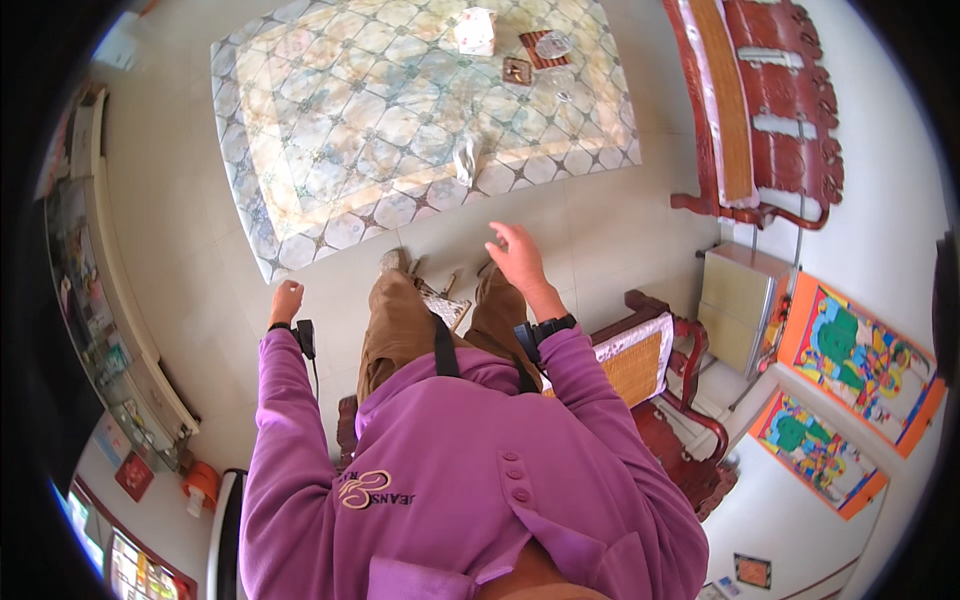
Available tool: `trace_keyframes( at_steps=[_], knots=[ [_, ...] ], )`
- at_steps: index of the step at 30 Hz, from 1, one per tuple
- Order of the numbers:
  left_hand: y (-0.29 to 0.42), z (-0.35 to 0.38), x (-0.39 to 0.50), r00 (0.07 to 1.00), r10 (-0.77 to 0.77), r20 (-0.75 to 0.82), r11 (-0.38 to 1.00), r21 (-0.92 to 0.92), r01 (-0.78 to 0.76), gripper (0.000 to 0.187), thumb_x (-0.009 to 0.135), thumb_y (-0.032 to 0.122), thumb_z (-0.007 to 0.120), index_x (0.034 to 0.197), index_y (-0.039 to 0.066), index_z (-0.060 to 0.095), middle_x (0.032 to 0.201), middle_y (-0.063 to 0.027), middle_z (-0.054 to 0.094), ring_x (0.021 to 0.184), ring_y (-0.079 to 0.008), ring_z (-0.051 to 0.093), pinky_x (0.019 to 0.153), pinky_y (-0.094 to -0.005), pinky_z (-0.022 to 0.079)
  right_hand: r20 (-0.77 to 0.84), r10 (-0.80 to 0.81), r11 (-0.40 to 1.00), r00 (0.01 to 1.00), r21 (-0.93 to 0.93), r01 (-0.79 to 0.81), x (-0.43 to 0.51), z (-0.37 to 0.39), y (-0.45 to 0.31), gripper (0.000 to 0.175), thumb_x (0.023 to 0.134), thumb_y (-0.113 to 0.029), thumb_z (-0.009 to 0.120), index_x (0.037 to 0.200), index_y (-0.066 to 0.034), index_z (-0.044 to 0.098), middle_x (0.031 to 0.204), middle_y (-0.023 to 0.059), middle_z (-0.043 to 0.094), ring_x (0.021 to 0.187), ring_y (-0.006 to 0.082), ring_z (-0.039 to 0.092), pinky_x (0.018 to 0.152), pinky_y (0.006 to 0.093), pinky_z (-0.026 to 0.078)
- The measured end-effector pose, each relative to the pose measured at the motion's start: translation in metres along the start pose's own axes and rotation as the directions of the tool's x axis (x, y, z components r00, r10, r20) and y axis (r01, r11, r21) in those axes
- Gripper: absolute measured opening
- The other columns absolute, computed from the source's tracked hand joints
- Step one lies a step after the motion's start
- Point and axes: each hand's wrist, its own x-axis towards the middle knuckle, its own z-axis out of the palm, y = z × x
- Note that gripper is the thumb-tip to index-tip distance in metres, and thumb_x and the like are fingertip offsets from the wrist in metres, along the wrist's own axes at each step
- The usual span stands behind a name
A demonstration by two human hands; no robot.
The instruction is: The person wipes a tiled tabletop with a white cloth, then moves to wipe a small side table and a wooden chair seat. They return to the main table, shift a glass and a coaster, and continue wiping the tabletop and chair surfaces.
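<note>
My left hand point(286, 302) hangs off the near left corner of the table, its fingers curled; I see nothing in it, though its inner side is hidden. Fingers slightly apart, my right hand point(519, 261) is in the air over my knee, holding nothing. A table with a patterned cover point(360, 142) stands before me. Close to its near edge lies a crumpled white cloth or paper point(466, 161), the item nearest my right hand. Further back are a tissue box point(475, 31), a small square dish point(517, 71), a striped mat point(536, 46) and clear glassware point(562, 81).
Carved wooden seats with woven mats stand at right point(739, 97) and beside me point(637, 360). A small cabinet point(739, 300) is between them. A glass display cabinet point(112, 330) runs along the left. Between my legs is a low patterned item point(448, 309), partly hidden.
</note>
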Motion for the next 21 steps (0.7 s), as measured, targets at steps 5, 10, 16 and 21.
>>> trace_keyframes(
  at_steps=[5,10,16,21],
  knots=[
    [-0.010,0.034,-0.080,0.981,-0.166,-0.103,0.978,-0.145,0.150,0.036,0.090,0.033,0.062,0.114,0.006,0.067,0.095,-0.0199,0.073,0.091,-0.0358,0.070,0.083,-0.0448,0.054,0.480,-0.120,0.941,0.869,-0.225,0.254,0.003,0.018,0.064,0.032,0.083,-0.021,0.070,0.113,-0.0127,0.065,0.106,0.0134,0.066,0.104,0.0341,0.063,0.087,0.0459,0.051],
    [0.077,0.075,-0.154,0.973,-0.108,-0.206,0.994,0.004,0.111,0.036,0.092,0.032,0.063,0.119,0.008,0.064,0.105,-0.0186,0.069,0.099,-0.0355,0.067,0.088,-0.0444,0.052,0.651,-0.134,0.936,0.747,-0.165,0.311,0.027,0.025,0.130,0.031,0.081,-0.022,0.067,0.111,-0.0143,0.068,0.107,0.0147,0.066,0.104,0.0349,0.063,0.088,0.0468,0.052],
    [0.211,0.101,-0.115,0.951,0.191,-0.245,0.973,0.176,-0.150,0.035,0.094,0.027,0.063,0.125,0.010,0.061,0.127,-0.0177,0.057,0.119,-0.0363,0.053,0.101,-0.0445,0.044,0.651,-0.031,0.931,0.758,-0.257,0.259,0.067,0.027,0.216,0.030,0.081,-0.019,0.066,0.110,-0.0122,0.070,0.106,0.0168,0.068,0.099,0.0377,0.065,0.087,0.0484,0.052],
    [0.276,0.107,0.013,0.825,0.418,-0.380,0.897,0.319,-0.307,0.041,0.095,0.029,0.062,0.131,0.010,0.057,0.132,-0.0195,0.054,0.122,-0.0398,0.050,0.102,-0.0467,0.042,0.596,0.088,0.943,0.798,-0.308,0.126,0.062,0.054,0.245,0.027,0.082,-0.019,0.066,0.108,-0.0138,0.070,0.103,0.0155,0.068,0.101,0.0360,0.064,0.087,0.0470,0.053]
  ],
)
